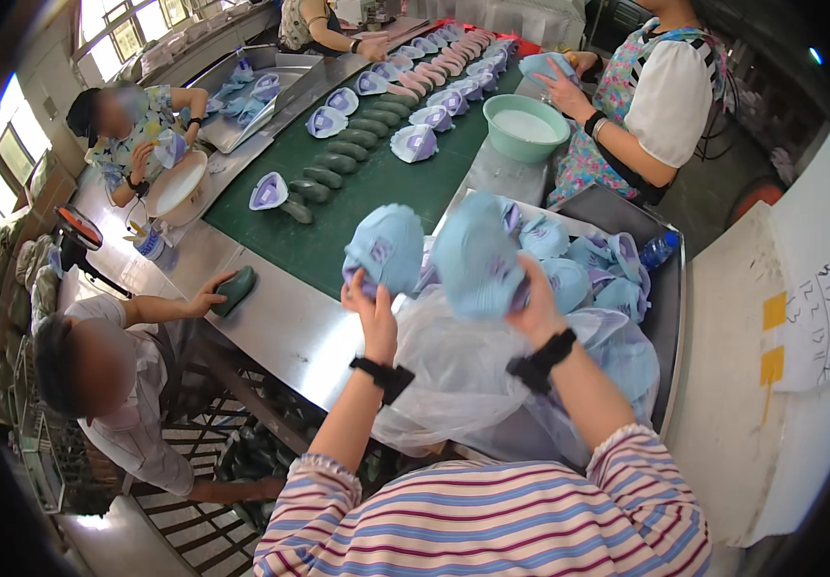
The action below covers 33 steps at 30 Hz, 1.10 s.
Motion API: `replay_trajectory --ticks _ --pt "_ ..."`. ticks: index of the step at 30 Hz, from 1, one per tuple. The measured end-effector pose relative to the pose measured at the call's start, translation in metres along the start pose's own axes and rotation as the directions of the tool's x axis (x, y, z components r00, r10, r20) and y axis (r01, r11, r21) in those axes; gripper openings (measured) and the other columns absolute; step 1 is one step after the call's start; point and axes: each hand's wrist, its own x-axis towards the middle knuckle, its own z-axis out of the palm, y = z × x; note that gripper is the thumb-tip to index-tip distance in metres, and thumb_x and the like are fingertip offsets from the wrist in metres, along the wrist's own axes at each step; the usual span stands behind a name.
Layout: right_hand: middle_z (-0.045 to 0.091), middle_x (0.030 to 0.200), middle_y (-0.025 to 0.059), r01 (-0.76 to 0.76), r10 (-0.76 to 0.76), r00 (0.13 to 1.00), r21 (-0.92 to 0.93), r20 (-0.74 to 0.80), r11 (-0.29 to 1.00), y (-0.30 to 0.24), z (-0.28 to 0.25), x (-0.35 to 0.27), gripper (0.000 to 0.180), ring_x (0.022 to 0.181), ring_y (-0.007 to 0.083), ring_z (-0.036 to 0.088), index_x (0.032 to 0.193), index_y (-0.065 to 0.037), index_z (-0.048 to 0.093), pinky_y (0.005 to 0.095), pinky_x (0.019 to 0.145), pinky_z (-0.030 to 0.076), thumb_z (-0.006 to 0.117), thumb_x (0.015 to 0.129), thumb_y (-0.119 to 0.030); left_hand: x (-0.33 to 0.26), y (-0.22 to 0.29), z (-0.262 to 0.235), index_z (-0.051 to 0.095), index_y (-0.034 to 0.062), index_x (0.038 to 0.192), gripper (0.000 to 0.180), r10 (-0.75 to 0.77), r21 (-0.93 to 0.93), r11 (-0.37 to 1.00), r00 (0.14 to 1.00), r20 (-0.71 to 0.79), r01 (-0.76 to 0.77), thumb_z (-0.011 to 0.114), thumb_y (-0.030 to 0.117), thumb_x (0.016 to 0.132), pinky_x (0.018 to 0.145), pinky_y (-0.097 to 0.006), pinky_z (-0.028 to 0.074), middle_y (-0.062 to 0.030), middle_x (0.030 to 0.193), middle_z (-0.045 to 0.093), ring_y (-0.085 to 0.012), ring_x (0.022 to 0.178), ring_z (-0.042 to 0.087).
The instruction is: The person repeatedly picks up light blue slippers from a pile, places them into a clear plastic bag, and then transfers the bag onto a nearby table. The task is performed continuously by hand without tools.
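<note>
My left hand (371, 313) is closed on the edge of a light-blue shoe upper (386, 248) with lavender trim, held up over the near end of the table. In my right hand (536, 306) is another light-blue shoe upper (473, 252), blurred by motion and lifted a little apart from the first. Just beyond and right of my right hand, several more blue and lavender uppers (569, 279) lie piled in a metal tray (676, 308). Under my hands spreads a crumpled clear plastic bag (448, 370).
A green conveyor belt (242, 216) carries rows of dark green shoe lasts (346, 149) and lavender uppers (415, 142). A mint basin (527, 125) stands beside it. Co-workers are at both sides; the one at near left holds a last (234, 290). A blue-capped bottle (660, 250) lies in the tray.
</note>
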Motion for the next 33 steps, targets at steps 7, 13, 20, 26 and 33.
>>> replay_trajectory --ticks 7,13,20,26,33 --pt "0.022 0.146 0.0218 0.15 -0.135 0.926 0.017 -0.352 0.989 -0.06 -0.017 0.072 0.066 0.13 0.0405 0.032 0.136 -0.01 0.035 0.0594 0.102 0.03 0.054 0.087 -0.05 0.034 -0.008 0.02 0.028 0.0113 0.143 0.065 0.039 0.108 0.986 0.799 0.6 -0.129 0.06 0.019 0.087 0.097 -0.042 0.042 -0.0166 0.138 0.037 -0.0332 0.117 0.048" --pt "0.044 0.132 0.0243 0.164 -0.23 0.896 -0.763 0.38 -0.625 -0.018 -0.125 0.013 0.08 0.122 0.0369 0.043 0.138 -0.009 0.035 0.0411 0.098 0.039 0.071 0.07 -0.032 -0.041 -0.033 -0.051 0.027 0.0074 0.141 0.089 -0.263 0.815 0.379 0.794 0.548 -0.438 0.074 0.037 0.071 0.093 -0.043 0.044 -0.0232 0.123 0.052 -0.0386 0.111 0.051" --pt "0.063 0.109 0.0173 0.484 -0.1 0.843 -0.826 0.529 -0.29 0.026 -0.02 -0.037 0.055 0.097 0.0342 0.059 0.125 -0.006 0.052 0.0403 0.088 0.046 0.058 0.07 -0.009 -0.05 -0.045 -0.072 0.017 0.0078 0.146 0.077 -0.406 0.367 0.914 0.35 0.844 0.175 0.059 0.034 0.087 0.081 -0.041 0.051 -0.0193 0.122 0.055 -0.0324 0.099 0.06" --pt "0.017 0.147 0.024 0.748 0.2 0.658 -0.6 0.726 -0.282 0.081 0.03 -0.123 0.102 0.134 0.0381 0.024 0.145 -0.002 0.016 0.0436 0.106 0.03 0.072 0.072 -0.048 -0.081 0.077 -0.022 -0.013 0.0127 0.146 0.11 0.142 -0.24 0.935 0.344 0.928 0.262 0.066 0.052 0.08 0.094 -0.05 0.044 -0.0188 0.147 0.017 -0.0396 0.121 0.043" --pt "0.025 0.144 0.0168 0.609 -0.234 0.774 -0.792 0.588 0.024 0.068 0.017 -0.232 0.088 0.125 0.034 0.041 0.141 -0.005 0.029 0.0417 0.1 0.039 0.077 0.067 -0.012 -0.11 0.113 -0.015 -0.002 0.0051 0.147 0.116 0.13 -0.166 0.924 0.124 0.984 0.345 0.081 0.034 0.071 0.095 -0.04 0.044 -0.0161 0.142 0.029 -0.0272 0.123 0.041"
